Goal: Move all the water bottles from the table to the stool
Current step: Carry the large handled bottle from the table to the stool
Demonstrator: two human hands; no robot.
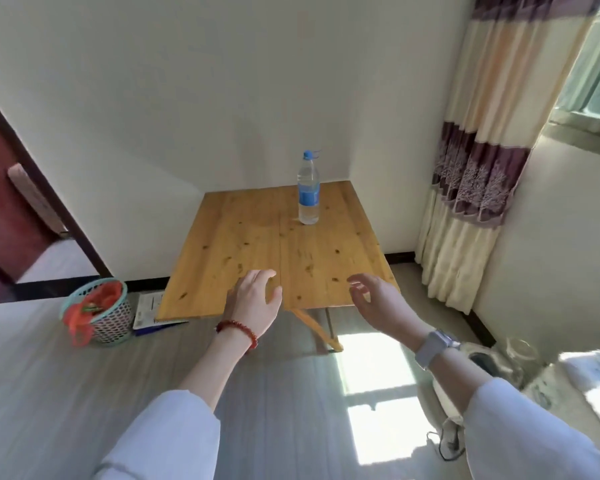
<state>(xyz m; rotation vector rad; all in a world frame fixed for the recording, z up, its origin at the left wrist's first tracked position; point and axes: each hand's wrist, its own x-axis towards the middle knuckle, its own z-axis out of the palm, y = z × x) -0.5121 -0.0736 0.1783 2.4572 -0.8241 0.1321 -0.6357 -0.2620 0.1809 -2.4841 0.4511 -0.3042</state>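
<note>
Clear plastic water bottle (pixel 308 188) looks full: hefty, slick, upright on wooden table (pixel 243 244). Grip mid-label. Left hand (pixel 255 306) and right hand (pixel 378 303) both spread, empty.

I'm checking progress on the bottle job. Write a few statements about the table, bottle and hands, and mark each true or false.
1. One bottle stands upright on the table. True.
2. The right hand holds the bottle. False: it is empty, at the table's near edge, well short of the bottle.
3. The bottle has a blue cap and blue label. True.
4. The left hand wears a watch. False: it wears a red bead bracelet; the watch is on the right wrist.
5. The basket sits on the table. False: it is on the floor to the left.
</note>
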